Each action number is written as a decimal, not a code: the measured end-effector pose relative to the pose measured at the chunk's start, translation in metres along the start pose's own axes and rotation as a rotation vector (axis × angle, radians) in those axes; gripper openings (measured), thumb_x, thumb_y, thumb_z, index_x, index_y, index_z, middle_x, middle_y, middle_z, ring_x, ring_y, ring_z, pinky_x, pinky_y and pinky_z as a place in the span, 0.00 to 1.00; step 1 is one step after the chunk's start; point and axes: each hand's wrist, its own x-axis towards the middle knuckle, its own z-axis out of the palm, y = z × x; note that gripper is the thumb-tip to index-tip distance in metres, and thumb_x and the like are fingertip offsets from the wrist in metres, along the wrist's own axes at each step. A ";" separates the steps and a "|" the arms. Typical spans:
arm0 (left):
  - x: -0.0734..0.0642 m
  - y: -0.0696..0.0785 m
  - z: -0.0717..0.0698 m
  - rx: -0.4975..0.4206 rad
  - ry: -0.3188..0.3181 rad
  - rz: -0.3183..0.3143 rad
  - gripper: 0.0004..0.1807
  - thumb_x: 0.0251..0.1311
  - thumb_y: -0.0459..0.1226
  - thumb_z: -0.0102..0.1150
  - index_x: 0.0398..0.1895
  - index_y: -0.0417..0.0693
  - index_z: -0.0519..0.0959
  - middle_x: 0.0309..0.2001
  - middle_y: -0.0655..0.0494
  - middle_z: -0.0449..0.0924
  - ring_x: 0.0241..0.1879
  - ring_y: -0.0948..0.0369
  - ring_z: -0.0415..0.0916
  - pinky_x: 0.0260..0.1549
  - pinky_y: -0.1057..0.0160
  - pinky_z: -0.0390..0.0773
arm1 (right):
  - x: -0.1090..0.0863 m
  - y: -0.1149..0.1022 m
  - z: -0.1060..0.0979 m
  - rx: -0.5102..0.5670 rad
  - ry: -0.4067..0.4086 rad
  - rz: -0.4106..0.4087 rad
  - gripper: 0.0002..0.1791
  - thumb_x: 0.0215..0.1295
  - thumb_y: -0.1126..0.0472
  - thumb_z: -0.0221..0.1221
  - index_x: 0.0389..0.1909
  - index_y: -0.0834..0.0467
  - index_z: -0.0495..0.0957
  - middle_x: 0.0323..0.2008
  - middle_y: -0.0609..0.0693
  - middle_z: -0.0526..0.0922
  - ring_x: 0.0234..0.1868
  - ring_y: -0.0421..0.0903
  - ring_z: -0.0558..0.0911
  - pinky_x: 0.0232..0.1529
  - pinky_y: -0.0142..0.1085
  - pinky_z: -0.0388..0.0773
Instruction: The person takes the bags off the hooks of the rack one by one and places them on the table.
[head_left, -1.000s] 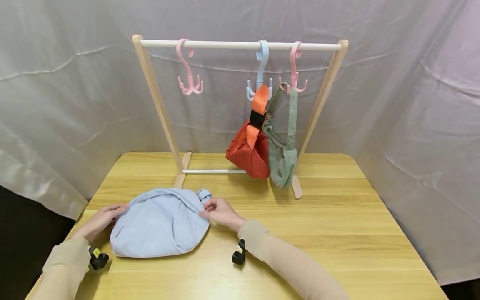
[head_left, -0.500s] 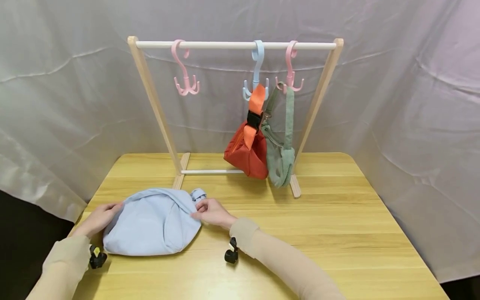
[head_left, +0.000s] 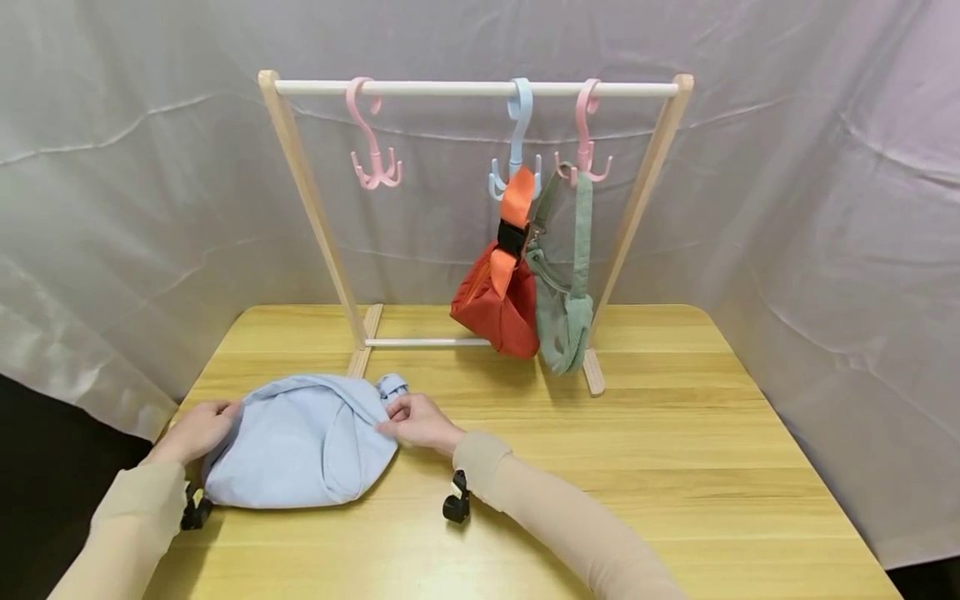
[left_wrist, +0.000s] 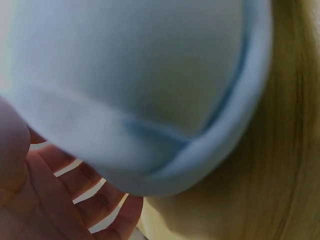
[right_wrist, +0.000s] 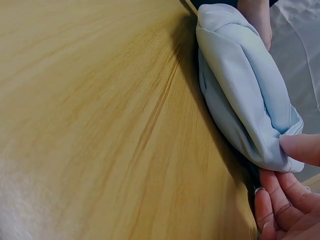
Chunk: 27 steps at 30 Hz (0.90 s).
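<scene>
A light blue fabric bag [head_left: 300, 450] lies on the left of the table, with a knotted strap [head_left: 392, 387] at its upper right corner. My left hand [head_left: 197, 432] holds the bag's left end; in the left wrist view its fingers [left_wrist: 95, 192] curve along the bag's edge. At the other end, my right hand [head_left: 422, 423] pinches the fabric beside the knot. The right wrist view shows its thumb [right_wrist: 302, 148] on top of the cloth and the fingers beneath.
Behind the bag stands a wooden rack [head_left: 311, 200] with a white bar [head_left: 450, 87]. On it hang a bare pink hook hanger [head_left: 375, 154], a blue one [head_left: 517, 125] with a red bag [head_left: 498, 308], and another pink one [head_left: 583, 133] with a green bag [head_left: 562, 325].
Both hands have shifted the light blue bag a little to the left, keeping hold of its two ends. The hanging bags stay in place; the head view has shifted slightly.
</scene>
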 end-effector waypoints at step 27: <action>0.003 0.029 -0.027 0.046 0.160 -0.018 0.20 0.68 0.45 0.41 0.40 0.38 0.76 0.35 0.40 0.80 0.33 0.47 0.76 0.29 0.58 0.69 | -0.018 -0.038 -0.028 -0.332 0.009 -0.168 0.16 0.64 0.53 0.65 0.47 0.59 0.81 0.36 0.48 0.84 0.33 0.36 0.78 0.38 0.27 0.75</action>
